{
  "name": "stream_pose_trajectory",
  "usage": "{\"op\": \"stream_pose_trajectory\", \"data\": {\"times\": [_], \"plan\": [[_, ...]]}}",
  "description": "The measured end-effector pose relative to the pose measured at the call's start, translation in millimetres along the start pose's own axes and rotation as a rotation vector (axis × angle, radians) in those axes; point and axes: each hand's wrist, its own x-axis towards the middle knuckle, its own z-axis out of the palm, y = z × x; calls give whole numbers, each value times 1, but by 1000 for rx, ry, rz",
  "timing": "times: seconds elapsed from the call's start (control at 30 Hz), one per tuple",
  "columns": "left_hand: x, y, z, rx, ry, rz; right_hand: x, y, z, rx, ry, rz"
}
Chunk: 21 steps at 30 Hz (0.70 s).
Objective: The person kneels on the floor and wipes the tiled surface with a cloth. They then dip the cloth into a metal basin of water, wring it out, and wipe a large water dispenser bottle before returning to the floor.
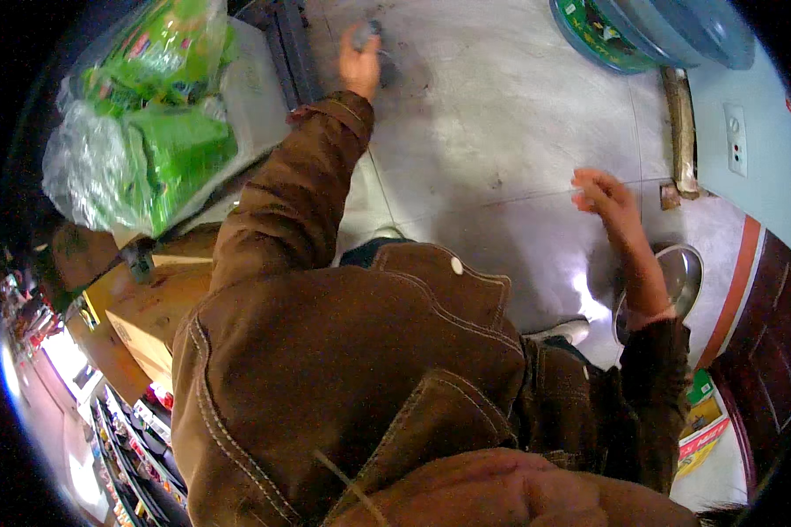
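Note:
My left hand (359,66) reaches out over the floor, past the dark edge of a shelf or stand. Between its thumb and fingers is a small greyish object (371,31), blurred, so its kind cannot be told. My right hand (606,201) hangs in the air above the tiles on the other side, blurred by motion, fingers loosely curled and nothing visible in it. Below its wrist, partly covered by the forearm, a round shiny basin or lid (685,280) is on the floor.
Green packages in clear plastic (178,158) lie on a surface at the left, above cardboard boxes (145,316). Large plastic basins (646,29) are stacked at the upper right, near a wooden piece (681,132) and a wall socket (736,139). Stocked shelves (132,454) stand lower left.

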Motion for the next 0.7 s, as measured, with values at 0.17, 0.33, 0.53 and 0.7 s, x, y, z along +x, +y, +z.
{"op": "stream_pose_trajectory", "data": {"times": [0.17, 0.33, 0.53, 0.7], "plan": [[65, -70, 0, 829, 384, 69, -9, 40, 23, 31, 39, 100], [99, -96, 53, 1002, 262, 202, -26, 27, 55, 114, 65, 142], [76, -46, 110, 685, -11, 522, -10, 17, 78, 147, 124, 130], [-49, -28, 186, 427, -388, 534, 5, 2, 101, 155, 86, 46]]}}
